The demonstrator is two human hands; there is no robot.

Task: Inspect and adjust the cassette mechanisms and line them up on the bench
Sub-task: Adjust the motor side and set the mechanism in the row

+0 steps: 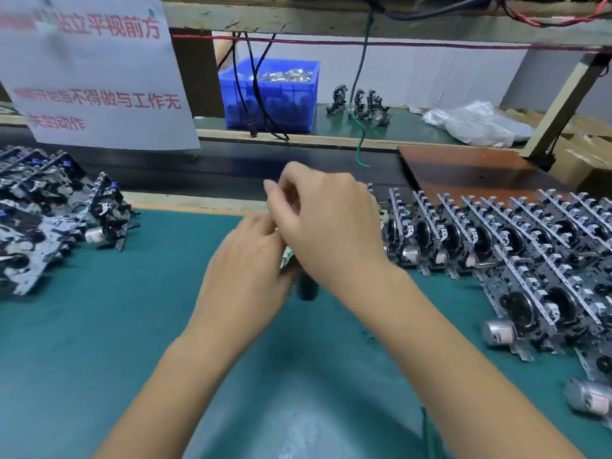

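1. Now, in the head view, both hands meet over the middle of the green bench mat [99, 326]. The left hand [246, 260] and the right hand [328, 226] are pressed close together, fingers curled around one cassette mechanism [299, 276]. Only a small light part and a dark rounded part of it show below the hands.
2. What the fingertips do on the mechanism is hidden, so I cannot tell which part is adjusted.
3. On the right side of the mat, the finished row of mechanisms [496, 233] stands on edge, each one just beside the next. A second, shorter row [563, 309] stands nearer to the person.
4. On the left lies a loose pile of mechanisms [39, 220], probably not yet inspected.
5. Behind, on the far shelf, are a blue bin of metal parts [270, 94], three more mechanisms [359, 104] and a paper notice [96, 71].
6. Risks, as I judge them: the held unit may slip, because the grip covers it and hides it. The right forearm is near the standing rows, and a careless sweep could knock them over like dominoes.
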